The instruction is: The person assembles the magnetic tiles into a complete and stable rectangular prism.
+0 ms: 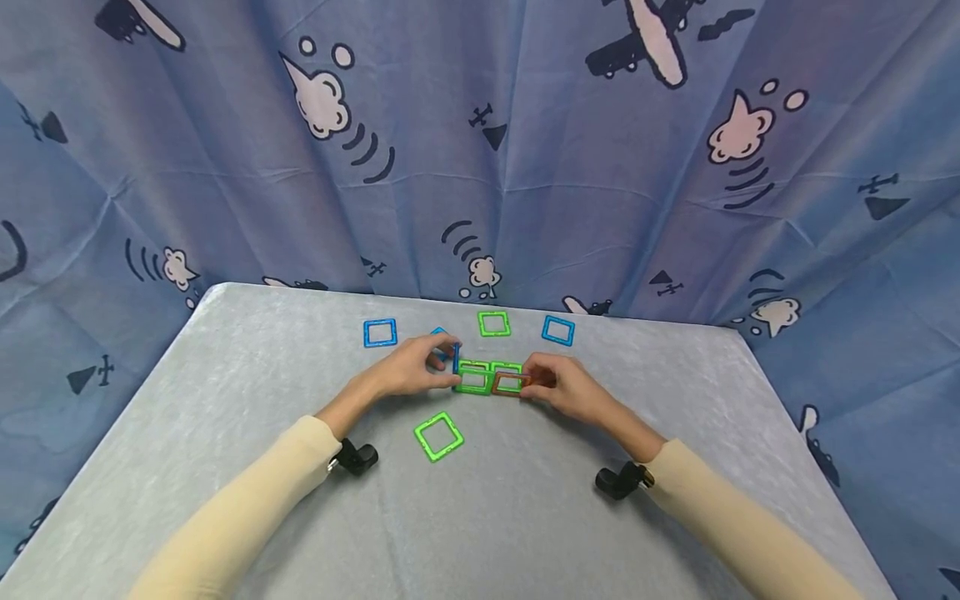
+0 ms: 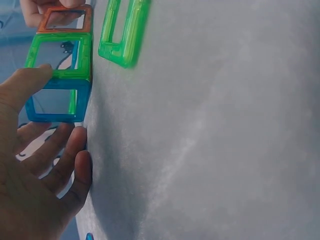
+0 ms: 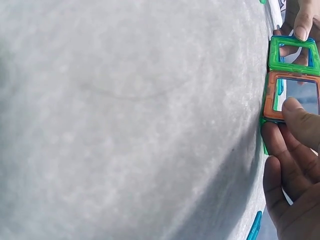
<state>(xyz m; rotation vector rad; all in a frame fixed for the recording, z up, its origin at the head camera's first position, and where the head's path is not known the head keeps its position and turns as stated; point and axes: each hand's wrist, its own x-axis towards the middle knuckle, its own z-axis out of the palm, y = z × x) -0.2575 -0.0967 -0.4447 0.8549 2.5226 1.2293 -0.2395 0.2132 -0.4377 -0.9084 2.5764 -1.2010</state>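
Upright square frame tiles stand joined in a low row: a green tile (image 1: 474,382) in front, an orange tile (image 1: 512,384) to its right, a blue tile (image 1: 456,358) across the left end. My left hand (image 1: 411,367) holds that end, its thumb at the edge where green and blue meet in the left wrist view and its fingers beside the blue tile (image 2: 56,118). With the thumb on the face of the orange tile (image 3: 271,95) and fingers around its outer side, my right hand (image 1: 573,387) grips the right end. More green edges show behind the front tiles.
A green tile (image 1: 439,437) lies nearer on the grey tabletop (image 1: 480,517). Along the back lie a blue tile (image 1: 380,345) at left, a green tile (image 1: 494,334) and a blue tile (image 1: 558,341); another blue one is partly hidden behind my left hand. A patterned curtain (image 1: 420,125) hangs behind.
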